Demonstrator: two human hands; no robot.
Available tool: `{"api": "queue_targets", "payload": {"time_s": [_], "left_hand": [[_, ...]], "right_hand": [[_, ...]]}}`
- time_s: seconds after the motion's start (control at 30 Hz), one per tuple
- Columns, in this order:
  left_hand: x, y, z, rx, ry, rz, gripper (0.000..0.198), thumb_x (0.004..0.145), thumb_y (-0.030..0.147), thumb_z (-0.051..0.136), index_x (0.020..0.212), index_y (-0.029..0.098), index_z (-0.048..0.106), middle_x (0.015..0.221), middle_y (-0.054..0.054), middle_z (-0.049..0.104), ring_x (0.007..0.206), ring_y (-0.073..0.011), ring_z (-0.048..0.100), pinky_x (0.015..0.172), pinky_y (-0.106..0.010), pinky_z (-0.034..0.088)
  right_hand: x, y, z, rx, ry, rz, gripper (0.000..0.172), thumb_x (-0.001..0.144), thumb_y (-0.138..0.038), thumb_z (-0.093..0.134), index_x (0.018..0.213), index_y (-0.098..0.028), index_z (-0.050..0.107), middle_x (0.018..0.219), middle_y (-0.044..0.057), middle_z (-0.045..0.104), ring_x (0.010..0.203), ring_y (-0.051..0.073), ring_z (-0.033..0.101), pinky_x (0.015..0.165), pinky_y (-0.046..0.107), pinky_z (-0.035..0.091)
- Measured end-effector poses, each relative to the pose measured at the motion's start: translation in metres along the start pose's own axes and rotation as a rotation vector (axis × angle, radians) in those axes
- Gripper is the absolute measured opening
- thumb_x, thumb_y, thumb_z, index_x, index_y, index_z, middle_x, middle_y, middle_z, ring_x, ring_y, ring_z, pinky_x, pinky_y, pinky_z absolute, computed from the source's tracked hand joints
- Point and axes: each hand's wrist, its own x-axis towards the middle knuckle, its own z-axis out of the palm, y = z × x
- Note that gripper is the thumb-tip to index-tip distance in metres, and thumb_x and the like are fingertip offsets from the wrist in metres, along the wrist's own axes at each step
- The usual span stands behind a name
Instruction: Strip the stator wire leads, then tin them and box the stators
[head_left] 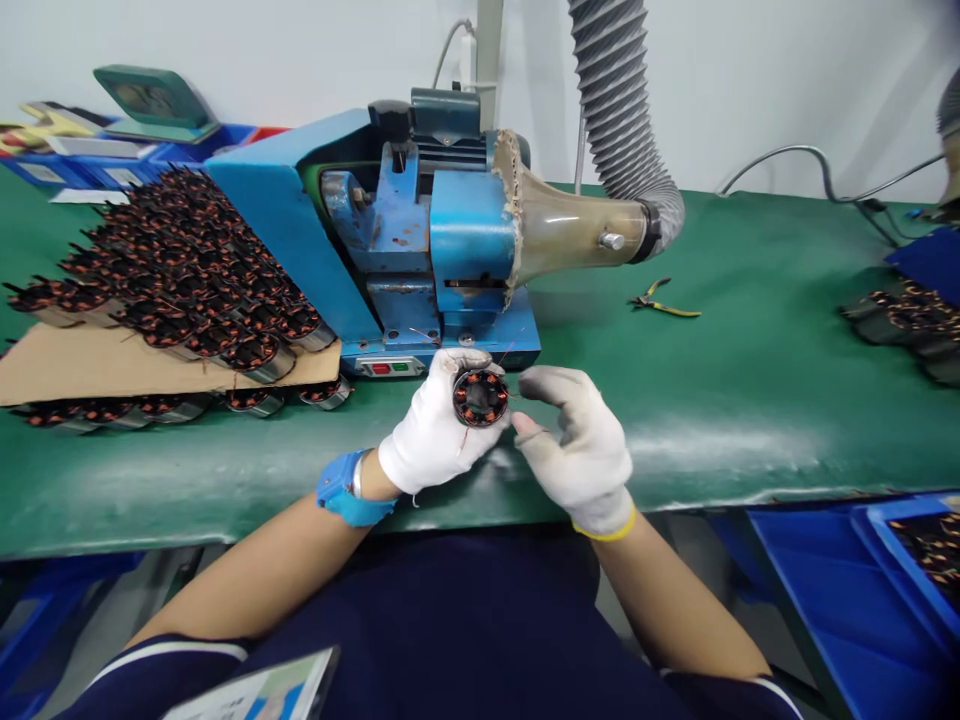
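We note a coil-wound ring [469,414] grasped in the left hand [431,425] before the blue machine [472,220], wire ends [463,441] untrimmed, right hand [581,440] unclasped just beside; whether the stacked pieces [187,260] are finished, we can't tell.

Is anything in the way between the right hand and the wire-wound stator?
Nothing solid that shows: the right hand faces the wire-wound stator, held in the left hand, across a small gap with thin wire poking in.
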Motion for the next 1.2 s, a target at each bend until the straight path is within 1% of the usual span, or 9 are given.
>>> {"api": "queue_targets", "payload": {"time_s": [0.1,0.2,0.3,0.4,0.5,0.7,0.77,0.97,1.2], "left_hand": [[-0.003,-0.001,0.002,-0.003,-0.011,-0.004,0.054,0.075,0.025,0.074,0.119,0.019,0.042,0.112,-0.009,0.062,0.101,-0.0192,0.065,0.090,-0.033,0.053],[-0.003,-0.002,0.004,0.005,0.052,0.012,0.054,0.074,0.025,0.075,0.117,0.019,0.043,0.111,-0.009,0.061,0.099,-0.0186,0.065,0.089,-0.032,0.054],[-0.003,-0.005,0.005,0.034,0.126,0.028,0.054,0.074,0.024,0.076,0.116,0.019,0.043,0.111,-0.009,0.060,0.100,-0.0190,0.065,0.090,-0.034,0.054],[-0.004,-0.007,0.006,0.086,0.129,0.034,0.055,0.074,0.024,0.075,0.119,0.019,0.042,0.112,-0.009,0.059,0.101,-0.0198,0.065,0.091,-0.035,0.054],[-0.005,-0.007,0.007,0.104,0.099,0.039,0.057,0.075,0.024,0.073,0.122,0.020,0.042,0.113,-0.009,0.059,0.102,-0.0196,0.065,0.091,-0.034,0.055],[-0.006,-0.010,0.014,0.187,0.212,0.053,0.055,0.075,0.025,0.074,0.119,0.020,0.042,0.109,-0.008,0.058,0.100,-0.0193,0.066,0.091,-0.036,0.056],[-0.007,-0.010,0.016,0.229,0.265,0.033,0.058,0.075,0.026,0.074,0.123,0.019,0.042,0.112,-0.008,0.058,0.102,-0.0203,0.065,0.094,-0.037,0.055],[-0.007,-0.005,0.011,0.251,0.197,0.008,0.068,0.077,0.024,0.070,0.137,0.017,0.037,0.128,-0.015,0.050,0.122,-0.0274,0.055,0.104,-0.045,0.049],[0.004,-0.023,0.008,0.327,0.347,-0.020,0.066,0.066,0.015,0.073,0.126,0.020,0.046,0.116,-0.010,0.052,0.111,-0.0258,0.057,0.098,-0.045,0.052]], "right_hand": [[0.002,-0.002,0.006,-0.017,0.007,0.064,0.009,0.077,-0.024,0.069,0.086,-0.022,0.071,0.091,0.005,0.070,0.086,0.019,0.064,0.087,0.038,0.054],[0.010,0.008,0.004,0.351,0.217,0.315,0.019,0.087,-0.036,0.055,0.077,-0.023,0.063,0.074,-0.001,0.063,0.066,0.012,0.059,0.079,0.037,0.057],[0.013,0.016,0.003,0.564,0.372,0.413,0.018,0.086,-0.039,0.055,0.080,-0.023,0.061,0.078,-0.004,0.062,0.063,0.009,0.058,0.079,0.037,0.057],[0.008,0.010,0.011,0.395,0.214,0.408,0.017,0.078,-0.033,0.071,0.090,-0.021,0.068,0.089,0.000,0.067,0.074,0.011,0.062,0.075,0.029,0.054],[0.008,0.001,0.022,0.286,0.086,0.384,0.014,0.081,-0.031,0.069,0.084,-0.018,0.071,0.078,0.001,0.067,0.069,0.010,0.060,0.066,0.024,0.050],[0.027,0.015,0.029,0.898,0.473,0.555,0.015,0.079,-0.031,0.064,0.071,-0.020,0.058,0.071,-0.005,0.061,0.062,0.008,0.058,0.081,0.035,0.058],[0.029,0.017,0.033,0.870,0.501,0.563,0.014,0.081,-0.034,0.063,0.078,-0.021,0.059,0.077,-0.004,0.063,0.067,0.009,0.061,0.083,0.034,0.057],[0.031,0.000,0.059,0.583,0.232,0.536,0.022,0.077,-0.036,0.069,0.089,-0.017,0.069,0.080,0.002,0.071,0.074,0.013,0.065,0.071,0.026,0.055],[0.063,0.003,0.082,0.529,0.302,0.575,0.014,0.072,-0.028,0.066,0.079,-0.016,0.068,0.066,-0.003,0.067,0.062,0.009,0.060,0.063,0.022,0.052]]}}
